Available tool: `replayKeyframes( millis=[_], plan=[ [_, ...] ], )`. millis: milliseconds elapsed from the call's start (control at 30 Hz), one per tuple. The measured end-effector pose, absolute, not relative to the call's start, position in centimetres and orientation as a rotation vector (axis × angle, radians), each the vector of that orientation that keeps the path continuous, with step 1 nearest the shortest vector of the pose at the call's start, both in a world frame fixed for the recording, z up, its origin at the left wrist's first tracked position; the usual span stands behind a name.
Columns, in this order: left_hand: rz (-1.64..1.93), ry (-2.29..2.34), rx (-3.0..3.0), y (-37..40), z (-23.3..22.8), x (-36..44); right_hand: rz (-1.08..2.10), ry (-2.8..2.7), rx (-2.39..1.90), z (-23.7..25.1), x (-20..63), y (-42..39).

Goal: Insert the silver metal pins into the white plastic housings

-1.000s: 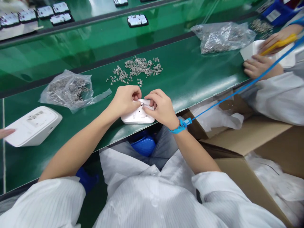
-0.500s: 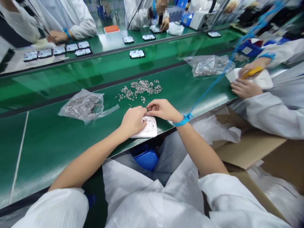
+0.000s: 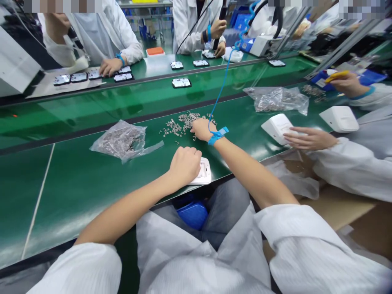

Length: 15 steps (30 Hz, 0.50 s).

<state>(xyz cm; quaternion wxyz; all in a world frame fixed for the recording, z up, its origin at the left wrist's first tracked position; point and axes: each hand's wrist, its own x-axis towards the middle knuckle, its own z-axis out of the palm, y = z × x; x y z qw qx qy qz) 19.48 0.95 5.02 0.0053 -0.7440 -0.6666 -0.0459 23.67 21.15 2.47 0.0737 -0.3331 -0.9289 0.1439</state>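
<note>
My left hand (image 3: 185, 165) is curled over a white plastic housing (image 3: 206, 173) at the front edge of the green bench, gripping it and covering its left part. A recess shows in the housing's upper face. Beyond it, my right hand (image 3: 203, 129) has its fingertips down in a loose pile of small metal parts (image 3: 173, 129). Those fingers are bent together, and what lies between them is hidden. A blue wrist strap (image 3: 218, 135) with a cord circles my right wrist.
A clear bag of metal parts (image 3: 120, 141) lies to the left, another bag (image 3: 277, 99) at the back right. A co-worker's hand (image 3: 312, 138) holds a white housing (image 3: 278, 127) on the right. Across a raised green ledge, co-workers handle phone-sized units (image 3: 181, 83).
My right hand has moved from the housing up to the metal parts. My left hand stays on the housing. The co-worker at right has lifted the yellow tool away and tilts a housing.
</note>
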Motion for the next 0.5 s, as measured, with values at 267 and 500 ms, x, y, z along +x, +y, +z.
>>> replayKeyframes(
  millis=[267, 500],
  plan=[
    [-0.165, -2.135, -2.33, 1.2, 5.5, 19.5, 0.669, -2.526, -0.757, 4.4, 28.9, 17.0],
    [-0.166, -2.12, -2.385, 1.4, 5.8, 19.0, 0.881, -2.331, -0.705, 2.9, 36.2, 11.6]
  ],
)
